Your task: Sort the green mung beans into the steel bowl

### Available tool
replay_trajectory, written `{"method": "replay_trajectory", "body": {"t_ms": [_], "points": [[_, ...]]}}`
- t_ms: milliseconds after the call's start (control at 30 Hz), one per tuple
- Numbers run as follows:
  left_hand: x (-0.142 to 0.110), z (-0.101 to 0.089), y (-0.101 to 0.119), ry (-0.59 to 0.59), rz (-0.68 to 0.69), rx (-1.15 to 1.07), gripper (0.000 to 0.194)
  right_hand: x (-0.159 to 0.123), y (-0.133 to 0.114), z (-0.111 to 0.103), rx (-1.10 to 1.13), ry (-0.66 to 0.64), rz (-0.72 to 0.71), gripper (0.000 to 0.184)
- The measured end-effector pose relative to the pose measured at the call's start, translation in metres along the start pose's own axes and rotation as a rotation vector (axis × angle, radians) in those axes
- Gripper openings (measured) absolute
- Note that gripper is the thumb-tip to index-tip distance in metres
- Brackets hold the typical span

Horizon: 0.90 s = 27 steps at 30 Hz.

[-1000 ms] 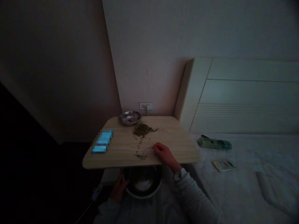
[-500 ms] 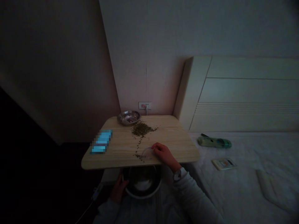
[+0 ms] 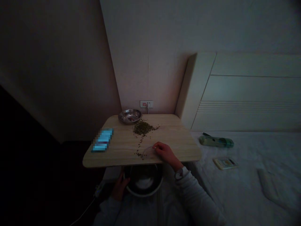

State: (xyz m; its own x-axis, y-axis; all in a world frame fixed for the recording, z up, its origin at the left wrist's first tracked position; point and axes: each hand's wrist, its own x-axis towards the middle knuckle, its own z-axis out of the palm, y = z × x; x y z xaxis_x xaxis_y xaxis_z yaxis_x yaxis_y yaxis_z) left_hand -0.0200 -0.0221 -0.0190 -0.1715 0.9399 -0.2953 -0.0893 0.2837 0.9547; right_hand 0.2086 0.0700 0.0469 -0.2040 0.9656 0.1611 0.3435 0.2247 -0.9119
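Observation:
My right hand (image 3: 164, 152) rests at the front of the small wooden table (image 3: 175, 135), fingers pinched on a thin, clear, curved piece (image 3: 147, 150) that looks like plastic. Its curved edge lies by a few scattered green beans or seeds (image 3: 139, 154). Farther back sits a larger pile of them (image 3: 142, 128), with a loose trail between. Below the table's front edge, my left hand (image 3: 119, 187) grips the left rim of a large metal bowl (image 3: 145, 183). The bowl's far side is hidden under the tabletop, and its inside is dark.
A shallow steel dish (image 3: 130, 116) stands at the table's back left. A lit phone (image 3: 102, 140) lies on the left side. On the bed to the right are a green bottle (image 3: 216, 142) and another phone (image 3: 225, 163). A wall socket (image 3: 146, 104) is behind the table.
The view has shifted slightly. A few beans near the clear piece lie a little differently, closer to its curved edge. Both hands keep nearly the same positions and grips.

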Motion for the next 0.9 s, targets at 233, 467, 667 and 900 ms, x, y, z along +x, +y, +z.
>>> {"method": "replay_trajectory", "body": {"t_ms": [233,467,667,900], "points": [[0.0004,0.0012,-0.0065,0.075,0.019,0.026,0.045,0.0001,0.0017,-0.0004,0.002,-0.013,-0.005,0.016],[0.0024,-0.0025,-0.0013,-0.020,-0.025,0.022,0.049,0.0004,0.0015,-0.0001,-0.008,-0.017,-0.003,0.014],[-0.0014,0.0016,0.0013,0.027,-0.023,0.029,0.038,-0.0021,-0.0016,-0.0014,-0.046,-0.051,-0.031,0.014],[-0.0044,0.0041,0.0024,0.078,0.017,0.081,0.045,-0.0032,-0.0040,-0.0023,-0.100,-0.121,-0.040,0.014]]}}
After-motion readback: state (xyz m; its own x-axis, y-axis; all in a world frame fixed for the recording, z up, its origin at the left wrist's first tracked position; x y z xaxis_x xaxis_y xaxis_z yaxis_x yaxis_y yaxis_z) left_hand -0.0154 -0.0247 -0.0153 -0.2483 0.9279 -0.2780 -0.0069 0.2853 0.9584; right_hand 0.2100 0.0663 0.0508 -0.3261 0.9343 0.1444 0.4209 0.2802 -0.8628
